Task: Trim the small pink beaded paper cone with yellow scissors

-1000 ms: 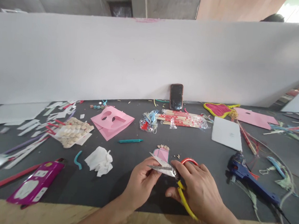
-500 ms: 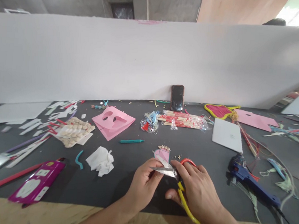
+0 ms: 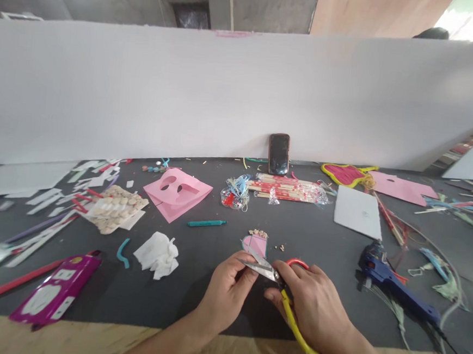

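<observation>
My right hand (image 3: pixel 316 306) grips scissors (image 3: pixel 291 312) with one red and one yellow handle; the metal blades point left toward my left hand. My left hand (image 3: pixel 227 293) pinches a small silvery paper piece (image 3: pixel 259 266) that sits between the blades. Just beyond my fingers a small pink shape (image 3: pixel 256 244) topped with tiny beige beads lies on the dark table mat (image 3: pixel 195 283).
A blue glue gun (image 3: pixel 392 284) lies right of my hands. Crumpled white tissue (image 3: pixel 157 254), a teal pen (image 3: pixel 207 223), a pink mask cutout (image 3: pixel 177 191), a magenta packet (image 3: pixel 55 291), a stick bundle (image 3: pixel 288 188) and a phone (image 3: pixel 279 153) against the white partition surround the work spot.
The silvery piece has been trimmed smaller in my left hand. The scissors' handles have swung lower toward me, and both hands shifted slightly nearer.
</observation>
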A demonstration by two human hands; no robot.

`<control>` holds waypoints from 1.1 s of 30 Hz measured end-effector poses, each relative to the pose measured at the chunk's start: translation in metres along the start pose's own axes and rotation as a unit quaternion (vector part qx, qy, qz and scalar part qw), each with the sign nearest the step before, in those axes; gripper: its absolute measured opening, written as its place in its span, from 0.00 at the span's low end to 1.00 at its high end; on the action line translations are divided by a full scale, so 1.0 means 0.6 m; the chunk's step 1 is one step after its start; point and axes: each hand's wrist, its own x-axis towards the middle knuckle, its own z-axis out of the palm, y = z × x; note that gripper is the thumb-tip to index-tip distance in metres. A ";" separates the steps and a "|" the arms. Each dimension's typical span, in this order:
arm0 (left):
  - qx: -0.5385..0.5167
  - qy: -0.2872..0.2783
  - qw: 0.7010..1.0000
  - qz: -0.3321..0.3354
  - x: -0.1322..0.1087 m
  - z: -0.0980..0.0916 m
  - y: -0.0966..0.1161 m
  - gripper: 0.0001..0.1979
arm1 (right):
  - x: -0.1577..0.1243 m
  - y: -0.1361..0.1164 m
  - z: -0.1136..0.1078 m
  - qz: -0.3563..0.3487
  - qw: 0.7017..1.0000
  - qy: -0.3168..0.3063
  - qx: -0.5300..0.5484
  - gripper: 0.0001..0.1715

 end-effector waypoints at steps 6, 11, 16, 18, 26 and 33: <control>-0.011 -0.018 1.000 -0.011 -0.001 0.000 -0.002 0.15 | -0.003 0.001 0.001 -0.004 1.000 0.002 -0.005 0.16; -0.016 -0.026 0.999 -0.026 -0.001 0.000 -0.001 0.15 | -0.003 0.003 -0.002 -0.006 1.000 0.005 -0.011 0.17; -0.013 -0.008 1.000 0.010 0.003 -0.001 -0.002 0.18 | 0.000 0.004 -0.005 -0.017 1.000 0.002 0.001 0.19; 0.000 -0.005 1.000 0.024 0.004 -0.002 -0.003 0.18 | 0.002 0.006 -0.006 -0.024 1.000 0.004 0.005 0.21; -0.010 -0.016 1.000 0.006 0.001 -0.003 0.009 0.16 | 0.007 0.007 -0.007 -0.008 1.000 -0.007 0.014 0.30; -0.028 -0.048 0.998 -0.019 0.000 -0.005 0.016 0.11 | 0.009 0.002 -0.010 -0.002 1.000 0.001 0.020 0.36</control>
